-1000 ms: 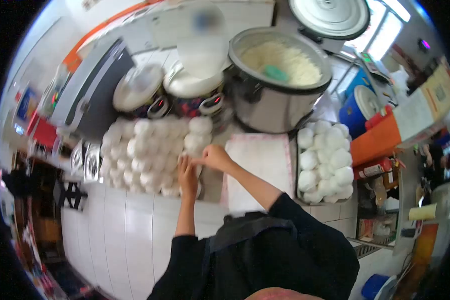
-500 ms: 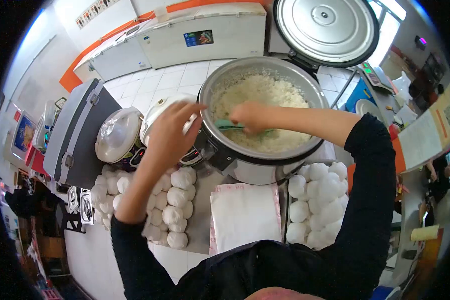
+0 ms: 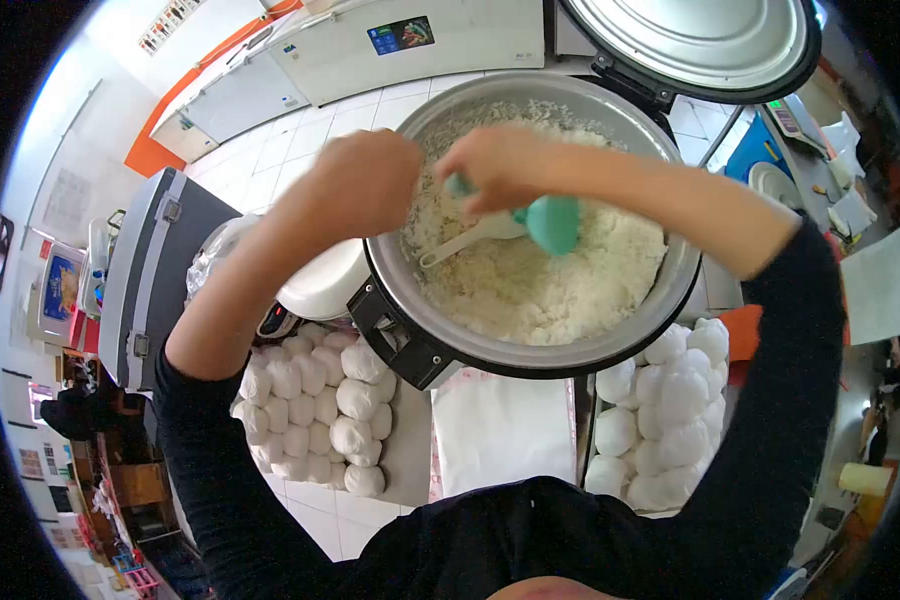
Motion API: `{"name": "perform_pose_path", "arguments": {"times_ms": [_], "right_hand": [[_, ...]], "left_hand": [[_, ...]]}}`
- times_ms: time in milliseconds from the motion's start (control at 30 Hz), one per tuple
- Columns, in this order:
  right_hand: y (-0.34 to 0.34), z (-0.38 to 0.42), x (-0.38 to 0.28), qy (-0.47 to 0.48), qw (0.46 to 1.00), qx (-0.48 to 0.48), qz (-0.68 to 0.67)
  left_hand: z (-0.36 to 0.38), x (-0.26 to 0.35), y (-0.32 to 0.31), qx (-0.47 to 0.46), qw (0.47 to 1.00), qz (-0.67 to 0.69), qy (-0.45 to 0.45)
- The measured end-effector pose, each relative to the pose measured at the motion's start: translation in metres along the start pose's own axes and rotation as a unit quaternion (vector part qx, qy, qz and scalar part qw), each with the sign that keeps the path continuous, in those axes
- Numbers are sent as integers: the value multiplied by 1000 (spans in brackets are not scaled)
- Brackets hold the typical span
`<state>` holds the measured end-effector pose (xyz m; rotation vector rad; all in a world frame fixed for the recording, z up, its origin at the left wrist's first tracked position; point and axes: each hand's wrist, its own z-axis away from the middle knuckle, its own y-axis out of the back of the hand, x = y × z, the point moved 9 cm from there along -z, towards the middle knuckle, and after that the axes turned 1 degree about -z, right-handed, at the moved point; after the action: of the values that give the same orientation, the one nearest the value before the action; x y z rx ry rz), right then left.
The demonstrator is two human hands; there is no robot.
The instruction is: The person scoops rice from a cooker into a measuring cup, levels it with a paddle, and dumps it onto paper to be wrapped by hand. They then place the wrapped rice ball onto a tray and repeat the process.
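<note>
At our far left stands a grey box [image 3: 188,245], with some crumpled clear plastic [image 3: 220,250] just beside it, partly behind our left forearm. Next comes a white cooker [image 3: 328,284], half covered by the same arm. On the near side of it, white balls [image 3: 355,398] lie packed together at the left of the metal counter [image 3: 408,450].

Our left hand [image 3: 370,178] is over the left far part of the pot's rim, its fingers curled into a fist; we cannot tell whether anything is inside it. The big pot [image 3: 682,290] sits in the middle, open, with rice [image 3: 545,305] heaped higher on its right side. A white paddle [image 3: 475,238] lies on the rice, its handle pointing left and near.

Our right hand [image 3: 505,168] reaches in from the right, above the rice, fingers closed around the handle of the green paddle [image 3: 553,224]. The green blade shows below the wrist, in front of the white paddle's wide end; blur hides whether it touches the rice.

Near us, in front of the pot, we have a white sheet [image 3: 500,432] spread flat. The lid [image 3: 700,45] stands raised at the far right of the pot, and more white balls [image 3: 685,400] fill a tray [image 3: 590,440] at our near right.
</note>
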<state>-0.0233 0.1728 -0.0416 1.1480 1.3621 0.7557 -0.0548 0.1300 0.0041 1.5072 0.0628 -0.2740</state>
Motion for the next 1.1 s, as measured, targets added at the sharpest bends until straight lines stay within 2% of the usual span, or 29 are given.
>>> {"name": "perform_pose_path", "arguments": {"times_ms": [33, 67, 100, 167, 200, 267, 300, 367, 500, 567, 633, 700, 733, 767, 800, 833, 867, 900, 967, 1000, 1033, 1067, 1100], "right_hand": [[28, 8, 11, -25, 998, 22, 46], [45, 15, 23, -107, 984, -83, 120], [56, 28, 41, -188, 945, -186, 192], [69, 52, 70, -239, 921, -218, 218], [64, 57, 74, -240, 919, -220, 220], [46, 70, 71, -210, 847, -255, 416], [30, 74, 78, -211, 846, -256, 417], [0, 72, 62, -93, 897, -206, 380], [-2, 78, 50, -92, 894, -261, 352], [4, 83, 72, -169, 907, -264, 282], [29, 69, 86, -169, 916, -231, 283], [43, 53, 95, -165, 925, -194, 283], [46, 43, 95, -152, 920, -164, 321], [45, 35, 92, -139, 913, -135, 358], [33, 27, 83, -96, 911, -108, 387], [12, 18, 73, -52, 904, -80, 416], [-15, 7, 65, -51, 910, -46, 410], [-34, 1, 54, -50, 914, -12, 402], [-48, 14, 45, -35, 933, -25, 356], [-54, 18, 37, -17, 949, -40, 313], [-55, 19, 24, -14, 948, -44, 316], [-67, 26, 8, 1, 949, -110, 296], [-77, 34, -5, 17, 945, -178, 274]], "left_hand": [[-8, 6, -17, 16, 999, -30, -41], [-19, 13, -42, -38, 998, -31, -41], [-29, 24, -63, -92, 994, -32, -43], [-39, 41, -92, -216, 974, -56, -40], [-47, 45, -99, -213, 975, -53, -40], [-57, 49, -124, -257, 961, -87, -59], [-60, 50, -130, -256, 961, -86, -60], [-63, 51, -135, -252, 961, -92, -62], [-54, 47, -130, -244, 966, -71, -49], [-46, 34, -84, -166, 985, 37, 6], [-33, 25, -60, -170, 972, -116, -110], [-5, -11, -10, 54, 990, -110, -74], [25, -19, 16, 226, 955, -153, -115], [65, -20, 36, 390, 888, -190, -154], [74, -49, 43, 327, 944, -41, -29], [91, -72, 39, 251, 957, 110, 97], [119, -83, 42, 303, 901, 269, 154], [148, -92, 34, 342, 815, 419, 206], [199, -94, 21, 386, 737, 494, 253], [221, -93, 11, 387, 734, 495, 256], [241, -95, -6, 397, 695, 545, 249], [253, -96, -22, 401, 654, 594, 241], [257, -94, -32, 399, 650, 599, 245]]}}
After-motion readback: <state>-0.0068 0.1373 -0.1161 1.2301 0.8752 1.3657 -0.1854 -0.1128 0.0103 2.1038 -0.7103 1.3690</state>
